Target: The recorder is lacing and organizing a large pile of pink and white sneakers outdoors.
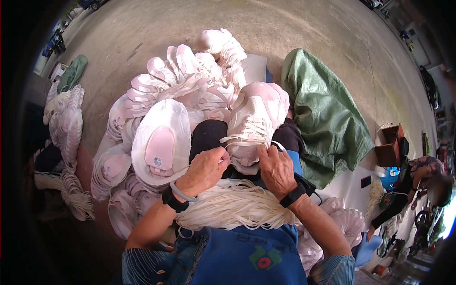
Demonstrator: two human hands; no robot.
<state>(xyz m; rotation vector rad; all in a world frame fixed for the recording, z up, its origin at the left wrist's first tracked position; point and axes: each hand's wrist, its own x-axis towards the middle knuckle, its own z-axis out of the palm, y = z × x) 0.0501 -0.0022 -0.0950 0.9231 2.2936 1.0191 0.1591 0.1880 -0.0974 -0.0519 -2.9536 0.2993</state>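
Note:
A pale pink and white shoe upper (255,110) rests across my lap, toe pointing away, with a cream shoelace (251,141) threaded through its eyelets. My left hand (205,167) is closed in a pinch at the left of the upper's opening, by the lace. On the other side, my right hand (277,172) pinches the lace near the tongue. A thick bundle of loose cream shoelaces (237,204) lies over my lap below both wrists. Left of my knee, an upturned upper (160,142) shows its pale underside and pink insole patch.
Many nested shoe uppers (183,71) are heaped ahead and to the left. A green sheet (323,118) drapes at the right. More uppers (66,123) and laces lie at far left. Another person (408,190) bends at far right, near a brown box (389,145) and a phone (365,181).

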